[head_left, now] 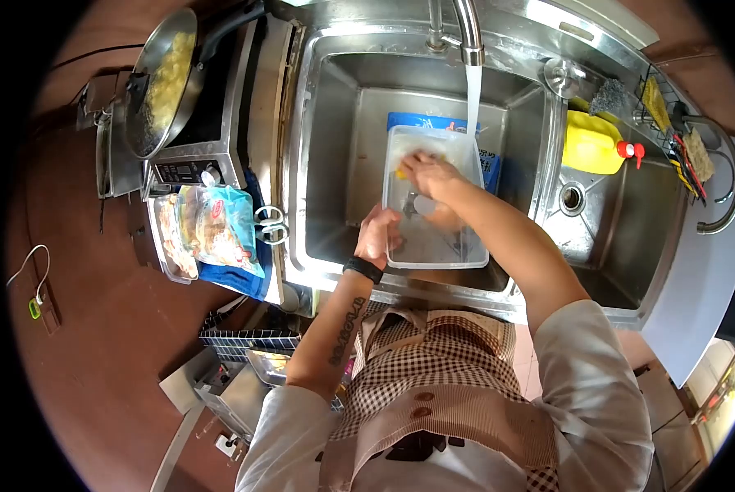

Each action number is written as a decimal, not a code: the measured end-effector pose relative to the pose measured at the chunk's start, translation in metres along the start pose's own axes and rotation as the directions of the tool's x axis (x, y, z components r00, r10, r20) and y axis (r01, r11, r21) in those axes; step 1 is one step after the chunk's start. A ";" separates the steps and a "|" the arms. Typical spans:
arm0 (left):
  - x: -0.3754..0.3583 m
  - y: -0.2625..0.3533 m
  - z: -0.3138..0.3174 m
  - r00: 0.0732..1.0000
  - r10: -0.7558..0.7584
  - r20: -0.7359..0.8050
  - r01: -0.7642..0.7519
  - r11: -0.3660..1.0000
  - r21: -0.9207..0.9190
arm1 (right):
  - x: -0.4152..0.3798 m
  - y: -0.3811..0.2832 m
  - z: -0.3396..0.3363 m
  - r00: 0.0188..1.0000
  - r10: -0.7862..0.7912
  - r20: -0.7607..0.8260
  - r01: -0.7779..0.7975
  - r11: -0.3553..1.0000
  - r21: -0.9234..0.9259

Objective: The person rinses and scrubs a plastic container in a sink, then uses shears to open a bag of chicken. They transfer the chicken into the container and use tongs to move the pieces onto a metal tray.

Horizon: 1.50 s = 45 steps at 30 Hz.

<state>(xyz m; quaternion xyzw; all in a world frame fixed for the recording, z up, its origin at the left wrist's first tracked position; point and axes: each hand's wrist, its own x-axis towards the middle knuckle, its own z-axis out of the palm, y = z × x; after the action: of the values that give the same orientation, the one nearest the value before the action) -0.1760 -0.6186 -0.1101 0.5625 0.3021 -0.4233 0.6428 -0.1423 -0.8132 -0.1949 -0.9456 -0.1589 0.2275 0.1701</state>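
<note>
A clear rectangular plastic container (445, 254) is over the large sink basin (343, 164), under running water from the faucet (472, 49). My left hand (377, 235) is wrapped round the container's left side near its lower corner. Inside the container, my right hand (429, 175) presses on something yellow that its fingers mostly cover. Beneath the container lies a blue package (490, 170), partly hidden by it.
A pan of yellow food (171, 82) rests on the cooktop at left. Nearby are bagged food (220, 221) and scissors (271, 225). The smaller right basin (622, 254) holds a yellow jug (591, 143); a wire rack with sponges (655, 102) is beyond.
</note>
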 end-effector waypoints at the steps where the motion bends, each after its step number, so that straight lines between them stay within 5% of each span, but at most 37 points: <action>1: -0.005 0.006 0.005 0.999 0.026 -0.029 -0.025 0.998 0.052 | 0.005 0.011 0.016 0.986 -0.017 -0.165 -0.040 0.943 -0.331; 2: -0.010 0.011 0.009 0.997 0.052 -0.056 -0.046 0.994 0.104 | 0.008 0.029 0.052 0.946 -0.085 -0.312 -0.131 0.781 -0.611; 4: -0.007 0.013 0.005 0.990 0.076 -0.118 -0.060 0.989 0.132 | -0.008 0.050 0.059 0.934 -0.135 -0.331 -0.135 0.723 -0.677; 6: 0.003 0.011 -0.002 0.988 0.119 -0.096 -0.094 0.968 0.233 | -0.021 0.066 0.044 0.990 -0.091 -0.109 0.058 0.960 -0.273; 9: 0.003 0.013 -0.001 0.992 0.116 -0.049 -0.100 0.962 0.256 | -0.042 0.051 0.036 0.991 0.125 0.045 -0.123 0.991 -0.043; 12: 0.005 0.010 0.004 0.986 0.159 -0.044 -0.138 0.939 0.314 | -0.061 0.028 0.024 0.945 0.204 0.257 -0.251 0.954 0.165; 13: 0.004 0.011 0.007 0.984 0.175 -0.038 -0.152 0.930 0.334 | -0.067 0.026 0.038 0.970 0.034 0.241 -0.058 0.994 0.096; 14: 0.004 0.013 0.009 0.984 0.179 -0.022 -0.160 0.922 0.352 | -0.068 0.023 0.052 0.979 0.123 0.164 -0.137 0.988 0.077; 15: -0.002 0.014 0.011 0.988 0.155 -0.005 -0.144 0.929 0.340 | -0.066 0.016 0.054 0.974 0.209 0.087 -0.215 0.974 0.068; 20: -0.006 0.022 0.016 0.997 0.036 0.062 -0.050 0.968 0.247 | -0.030 0.040 0.038 0.781 0.573 0.248 -0.620 0.669 0.410; 22: -0.004 0.025 0.017 0.998 -0.026 0.062 0.010 0.969 0.248 | -0.021 0.036 0.027 0.779 0.594 0.200 -0.577 0.557 0.598; 24: -0.001 0.034 0.017 0.990 -0.126 0.066 0.107 0.963 0.246 | -0.008 0.042 0.034 0.953 0.265 -0.147 -0.208 0.925 0.318; 25: -0.001 0.037 0.015 0.981 -0.181 0.066 0.160 0.957 0.244 | -0.005 0.046 0.036 0.967 0.035 -0.254 -0.007 0.994 0.109; 28: 0.016 0.033 0.006 0.967 -0.216 0.136 0.194 0.968 0.157 | 0.006 0.078 0.015 0.935 -0.353 -0.039 0.281 0.801 -0.528; 31: 0.016 0.036 0.010 0.974 -0.156 0.166 0.139 0.984 0.109 | -0.009 0.078 0.013 0.974 -0.175 -0.146 0.092 0.889 -0.449; 33: 0.016 0.042 0.020 0.979 -0.122 0.162 0.101 0.986 0.132 | -0.018 0.089 0.026 0.965 0.250 -0.085 -0.249 0.968 0.017; 35: 0.007 0.046 0.025 0.988 -0.107 0.115 0.084 0.978 0.192 | -0.029 0.085 0.039 0.760 0.649 0.035 -0.580 0.653 0.487; 36: 0.007 0.045 0.026 0.987 -0.092 0.130 0.064 0.976 0.206 | -0.038 0.076 0.023 0.788 0.614 0.037 -0.560 0.691 0.457; 38: 0.008 0.043 0.028 0.984 -0.068 0.163 0.027 0.970 0.242 | -0.032 0.072 0.070 0.690 0.702 -0.175 -0.536 0.659 0.528; 40: 0.008 0.042 0.026 0.982 -0.073 0.175 0.029 0.969 0.245 | -0.016 0.067 0.086 0.514 0.850 -0.113 -0.551 0.428 0.717; 42: 0.008 0.041 0.026 0.984 -0.081 0.159 0.040 0.970 0.241 | 0.013 0.068 0.112 0.474 0.874 0.111 -0.429 0.119 0.896; 44: 0.008 0.036 0.028 0.989 -0.089 0.115 0.063 0.974 0.217 | 0.034 0.043 0.114 0.457 0.877 0.148 -0.289 -0.011 0.957; 45: 0.012 0.032 0.024 0.988 -0.100 0.118 0.074 0.975 0.208 | 0.039 0.020 0.100 0.440 0.895 0.069 -0.224 0.035 0.974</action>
<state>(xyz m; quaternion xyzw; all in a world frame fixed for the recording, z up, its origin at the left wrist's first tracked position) -0.1445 -0.6447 -0.1009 0.5831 0.2397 -0.5149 0.5808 -0.1537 -0.7915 -0.3014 -0.6603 0.4803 0.0167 0.5771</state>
